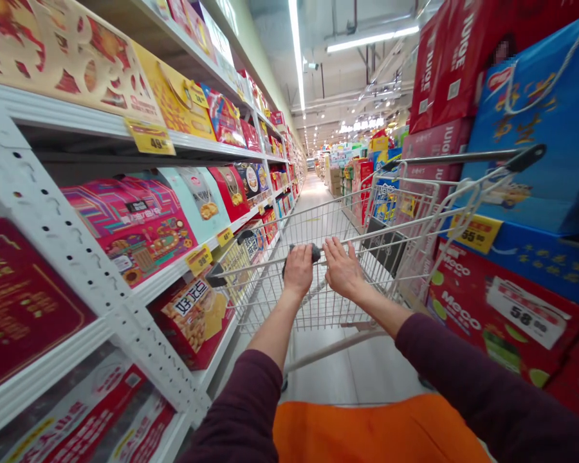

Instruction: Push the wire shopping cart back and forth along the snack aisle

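Observation:
A wire shopping cart (pixel 328 225) stands in front of me in a store aisle, and its basket looks empty. My left hand (pixel 298 269) is wrapped round the cart's handle bar (pixel 313 252) near the middle. My right hand (pixel 341 269) rests on the same bar just to the right, fingers curled over it. Both sleeves are dark maroon, and an orange garment shows at the bottom of the view.
White shelves (pixel 67 257) on the left hold red and colourful gift boxes with yellow price tags (pixel 199 259). Stacked red and blue boxes (pixel 521 193) line the right side. The pale aisle floor (pixel 318 186) runs straight ahead between them.

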The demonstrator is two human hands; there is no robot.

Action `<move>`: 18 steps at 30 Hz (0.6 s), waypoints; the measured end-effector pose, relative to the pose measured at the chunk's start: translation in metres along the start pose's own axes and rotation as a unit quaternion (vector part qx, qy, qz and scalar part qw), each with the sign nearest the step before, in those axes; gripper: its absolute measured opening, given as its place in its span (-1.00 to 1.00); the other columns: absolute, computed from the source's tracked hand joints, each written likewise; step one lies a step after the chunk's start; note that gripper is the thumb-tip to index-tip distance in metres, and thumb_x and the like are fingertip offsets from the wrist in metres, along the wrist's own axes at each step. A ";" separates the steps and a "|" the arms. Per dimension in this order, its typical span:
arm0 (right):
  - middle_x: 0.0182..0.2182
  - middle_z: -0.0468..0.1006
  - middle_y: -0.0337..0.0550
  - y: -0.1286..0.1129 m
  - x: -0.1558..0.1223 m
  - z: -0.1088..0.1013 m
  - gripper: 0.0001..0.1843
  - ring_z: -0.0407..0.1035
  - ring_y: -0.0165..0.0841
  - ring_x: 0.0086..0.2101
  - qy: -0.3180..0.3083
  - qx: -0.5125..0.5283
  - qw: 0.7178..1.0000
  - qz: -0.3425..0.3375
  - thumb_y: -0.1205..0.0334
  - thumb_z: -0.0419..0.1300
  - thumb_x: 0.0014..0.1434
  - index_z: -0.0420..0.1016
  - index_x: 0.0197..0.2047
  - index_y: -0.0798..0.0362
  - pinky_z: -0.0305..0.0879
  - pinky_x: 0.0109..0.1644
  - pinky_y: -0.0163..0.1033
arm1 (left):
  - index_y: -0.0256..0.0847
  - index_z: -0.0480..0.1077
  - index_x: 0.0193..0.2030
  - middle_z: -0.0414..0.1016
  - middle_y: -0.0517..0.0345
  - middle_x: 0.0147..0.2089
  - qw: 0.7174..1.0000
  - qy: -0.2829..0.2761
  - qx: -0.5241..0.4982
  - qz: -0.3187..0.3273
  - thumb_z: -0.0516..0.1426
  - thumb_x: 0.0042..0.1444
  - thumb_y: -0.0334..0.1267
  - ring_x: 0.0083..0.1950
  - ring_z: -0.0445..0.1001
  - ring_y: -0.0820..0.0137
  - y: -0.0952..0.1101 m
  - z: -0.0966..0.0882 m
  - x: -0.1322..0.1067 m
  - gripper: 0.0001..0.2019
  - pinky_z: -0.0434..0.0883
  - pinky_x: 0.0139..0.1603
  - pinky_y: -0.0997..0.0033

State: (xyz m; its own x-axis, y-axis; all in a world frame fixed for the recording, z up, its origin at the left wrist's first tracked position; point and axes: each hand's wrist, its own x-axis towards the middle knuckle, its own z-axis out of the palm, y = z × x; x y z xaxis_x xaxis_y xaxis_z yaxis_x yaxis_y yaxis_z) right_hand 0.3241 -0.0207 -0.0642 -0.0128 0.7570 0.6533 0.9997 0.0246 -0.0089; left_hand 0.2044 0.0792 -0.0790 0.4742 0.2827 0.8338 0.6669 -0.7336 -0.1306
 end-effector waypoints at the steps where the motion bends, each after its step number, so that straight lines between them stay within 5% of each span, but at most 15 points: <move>1: 0.28 0.06 0.15 0.003 -0.001 0.000 -0.31 -0.13 -0.11 0.27 0.004 -0.001 1.000 0.002 0.36 0.03 0.02 0.12 0.25 0.37 -0.35 0.29 0.14 | -0.30 0.25 0.10 0.40 -0.11 0.03 1.000 -0.003 0.001 0.001 -0.10 0.18 -0.42 0.13 0.30 0.24 0.003 0.002 0.002 -0.64 0.31 0.14 0.11; 18: 0.26 0.10 0.18 0.042 -0.012 -0.011 -0.32 -0.12 -0.10 0.27 0.028 -0.018 0.998 0.043 0.36 0.03 0.02 0.13 0.24 0.34 -0.37 0.29 0.11 | -0.34 0.24 0.13 0.39 -0.15 0.05 0.999 -0.032 0.002 0.017 -0.09 0.18 -0.42 0.14 0.31 0.22 0.059 0.017 0.033 -0.63 0.28 0.15 0.13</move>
State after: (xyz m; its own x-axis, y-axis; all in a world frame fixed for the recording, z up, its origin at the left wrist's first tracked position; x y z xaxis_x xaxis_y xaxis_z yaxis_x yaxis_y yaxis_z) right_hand 0.3661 -0.0362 -0.0640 0.0743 0.7178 0.6923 0.9971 -0.0645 -0.0402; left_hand 0.2688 0.0559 -0.0686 0.5325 0.2965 0.7928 0.6515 -0.7415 -0.1603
